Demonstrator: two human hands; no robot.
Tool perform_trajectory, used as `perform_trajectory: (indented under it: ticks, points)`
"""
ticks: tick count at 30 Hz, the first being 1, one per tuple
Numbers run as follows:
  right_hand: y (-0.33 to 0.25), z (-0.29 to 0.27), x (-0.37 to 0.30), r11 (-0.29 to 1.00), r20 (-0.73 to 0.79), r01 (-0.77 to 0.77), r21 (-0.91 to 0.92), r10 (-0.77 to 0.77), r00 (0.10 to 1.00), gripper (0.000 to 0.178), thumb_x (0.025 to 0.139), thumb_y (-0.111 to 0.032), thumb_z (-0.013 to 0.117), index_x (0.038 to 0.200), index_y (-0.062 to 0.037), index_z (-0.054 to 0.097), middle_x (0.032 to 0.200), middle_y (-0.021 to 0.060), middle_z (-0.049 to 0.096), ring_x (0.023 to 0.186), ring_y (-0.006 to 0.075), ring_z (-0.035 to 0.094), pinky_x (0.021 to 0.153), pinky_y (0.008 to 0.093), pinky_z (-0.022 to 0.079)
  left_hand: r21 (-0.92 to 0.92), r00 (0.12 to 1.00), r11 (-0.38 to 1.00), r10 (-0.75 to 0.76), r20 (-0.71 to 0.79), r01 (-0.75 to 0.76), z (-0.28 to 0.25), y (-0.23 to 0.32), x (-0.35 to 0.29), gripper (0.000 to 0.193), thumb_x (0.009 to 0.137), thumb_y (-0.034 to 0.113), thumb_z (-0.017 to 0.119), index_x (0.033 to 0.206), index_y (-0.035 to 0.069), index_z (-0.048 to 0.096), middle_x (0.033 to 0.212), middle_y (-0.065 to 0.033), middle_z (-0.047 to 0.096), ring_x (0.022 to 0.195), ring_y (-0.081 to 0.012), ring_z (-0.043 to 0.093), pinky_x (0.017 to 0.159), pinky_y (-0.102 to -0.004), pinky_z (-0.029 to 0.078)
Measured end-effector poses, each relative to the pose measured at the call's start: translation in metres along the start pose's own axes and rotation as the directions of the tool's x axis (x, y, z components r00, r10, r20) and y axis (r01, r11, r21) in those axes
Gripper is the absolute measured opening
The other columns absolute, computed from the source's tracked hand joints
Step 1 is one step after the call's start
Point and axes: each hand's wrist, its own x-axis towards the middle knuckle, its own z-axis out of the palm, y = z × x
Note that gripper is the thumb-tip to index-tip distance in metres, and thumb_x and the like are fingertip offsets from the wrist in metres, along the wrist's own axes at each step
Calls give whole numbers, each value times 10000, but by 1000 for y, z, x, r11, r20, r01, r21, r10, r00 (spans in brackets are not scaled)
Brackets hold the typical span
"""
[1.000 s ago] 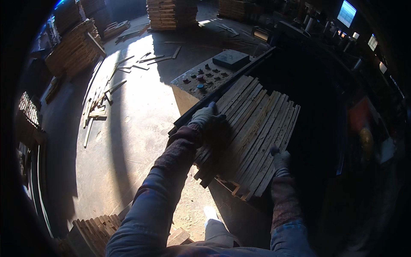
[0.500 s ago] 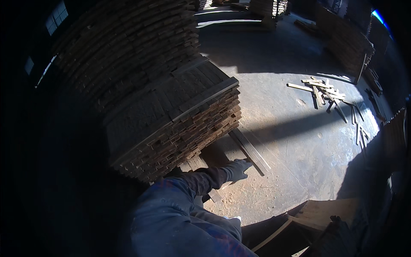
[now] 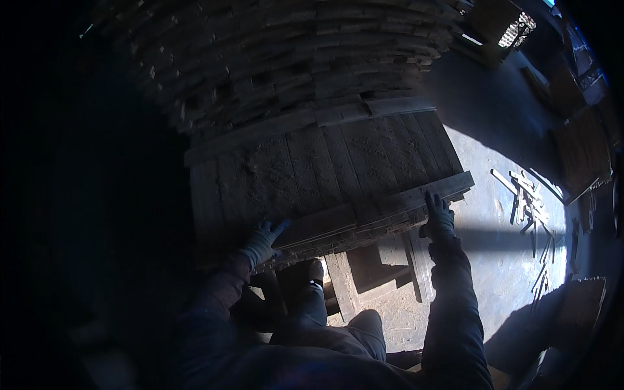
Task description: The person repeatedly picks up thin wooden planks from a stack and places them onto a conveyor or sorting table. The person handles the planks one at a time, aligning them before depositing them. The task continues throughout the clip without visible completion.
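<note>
A wide stack of wooden boards lies in front of me, its top dusty with sawdust. Along the near edge of that top run narrow long boards. My left hand, in a light glove, is at the left part of this edge with thumb and fingers spread. Toward the right end, my gloved right hand rests on the edge, its fingers stretched over the board and the thumb lower at the front. Neither hand is visibly wrapped round a board. Deep shadow hides the stack's left end.
Behind rises a taller pile of boards. Planks stick out beneath the near stack, close to my feet. Loose wooden strips lie scattered on the sunlit floor to the right, and a panel stands at the lower right.
My view has swung left to face the stack. The hand that was low by the plank beneath the stack is no longer there; both hands are now at the stack's near top edge.
</note>
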Motion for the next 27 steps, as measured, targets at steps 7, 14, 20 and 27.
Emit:
perform_trajectory:
  ticks: [7, 14, 20, 27]
  points:
    - [-11, 31, 99, 886, -37, 266, -381, -302, 952, 1061, 579, -262, 869, 1512, -207, 366, 1465, 153, 430, 1397, 377, 354, 1118, 611, 278, 16, 962, 998, -60, -267, 67, -147, -94, 76, 1038, 793, 203, 825, 1592, 323, 174, 1444, -206, 420, 1345, -460, 393, 1130, -547, 382]
    - [-35, -16, 168, 835, 95, 504, -219, -496, 863, 1138, 537, -389, 908, 1525, -219, 368, 1345, 151, 494, 1266, 368, 470, 1075, 529, 331, -48, 908, 959, -281, -310, 280, -206, -161, 202, 1099, 791, 101, 812, 1586, 407, 118, 1581, -192, 272, 1449, -449, 273, 1180, -504, 355]
    - [-88, -119, 331, 799, -28, 460, -388, -509, 860, 1189, 522, -419, 922, 1546, -259, 338, 1406, 140, 465, 1282, 359, 465, 1034, 496, 373, -162, 916, 927, -365, -170, 339, -213, -162, 261, 1297, 591, 212, 951, 1593, 332, 136, 1571, -226, 325, 1423, -438, 352, 1161, -519, 369]
    - [-96, -102, 441, 732, -9, 641, -230, -660, 751, 1073, 626, -358, 889, 1532, -202, 337, 1317, 156, 589, 1184, 349, 594, 948, 471, 496, -131, 896, 917, -396, -201, 376, -221, -137, 268, 1187, 555, 208, 945, 1541, 215, 283, 1397, -241, 504, 1309, -415, 488, 1082, -476, 450]
